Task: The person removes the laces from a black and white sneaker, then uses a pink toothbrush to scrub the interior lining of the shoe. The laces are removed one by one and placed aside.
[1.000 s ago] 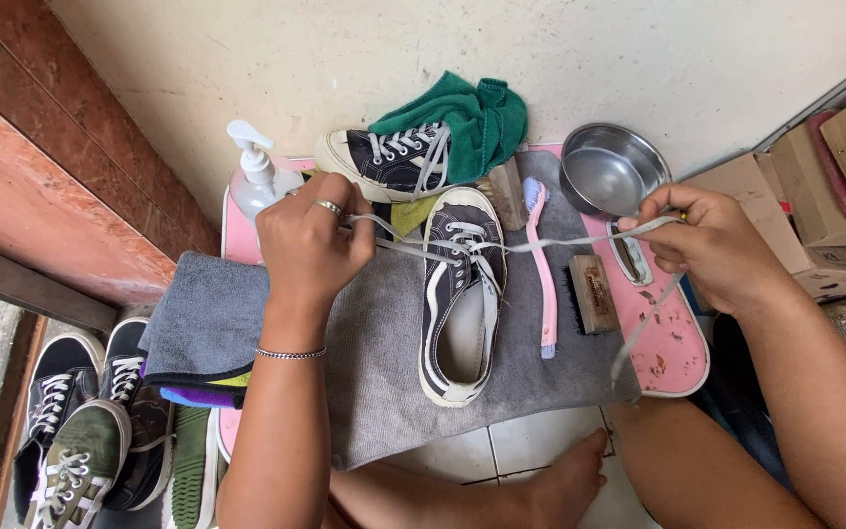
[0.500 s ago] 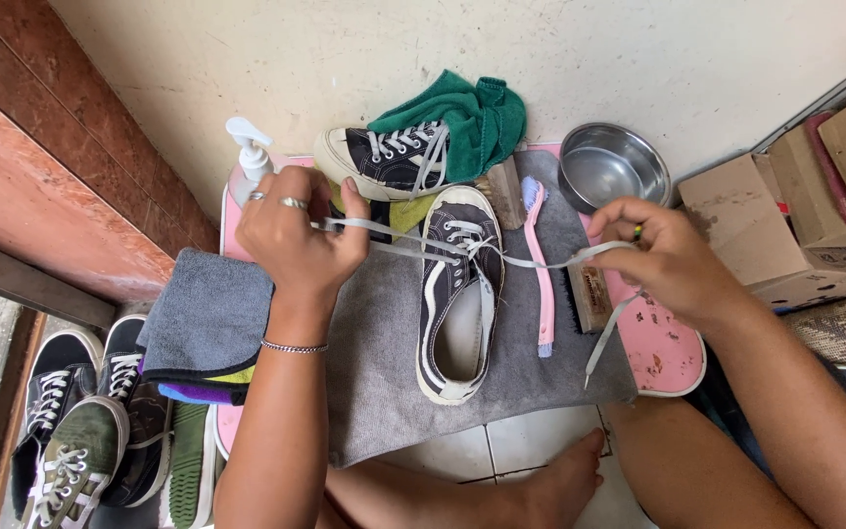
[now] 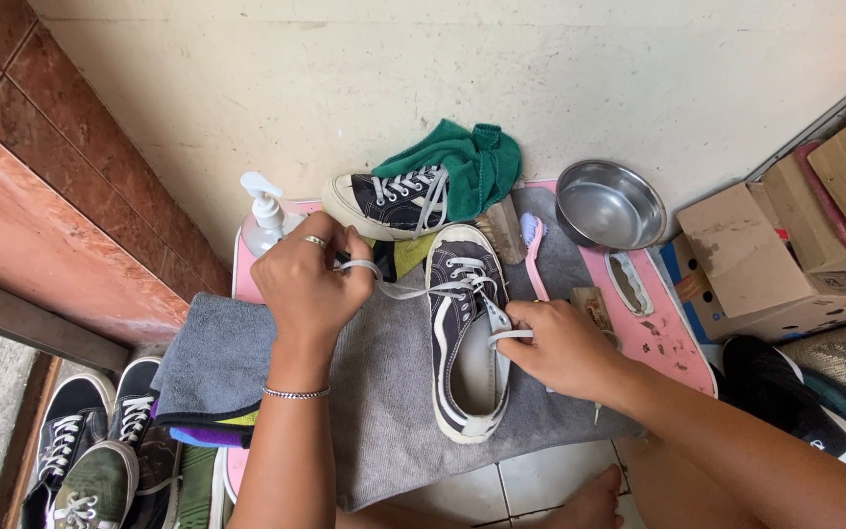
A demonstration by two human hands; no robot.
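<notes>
1. The left hand [image 3: 310, 284], with a ring on one finger and a thin bracelet at the wrist, is clenched on one end of a white shoelace [image 3: 405, 290], pinching it between thumb and fingers just above the grey towel [image 3: 384, 392].
2. The right hand [image 3: 562, 348] grips the other end of the same shoelace beside the sneaker's eyelets; its fingertips are partly hidden behind the shoe's edge, so the exact pinch is hard to make out.
3. The black sneaker [image 3: 464, 333] with a white sole lies on the grey towel between the two hands, toe pointing toward the wall, and the lace runs from the left hand across to its upper eyelets.
4. A second black sneaker [image 3: 389, 201] lies on its side just beyond, resting against a crumpled green cloth [image 3: 472, 162].
5. A pump bottle [image 3: 264, 220] stands behind the left hand (its lower part hidden by the knuckles).
6. A pink-handled brush [image 3: 533, 255] and a wooden brush [image 3: 503, 230] lie beside the sneaker's toe; a steel bowl [image 3: 611, 206] sits on the pink board [image 3: 668, 338].
7. Cardboard boxes [image 3: 756, 260] are cut off at the right edge, and several more sneakers [image 3: 100, 441] are cut off at the lower left.
</notes>
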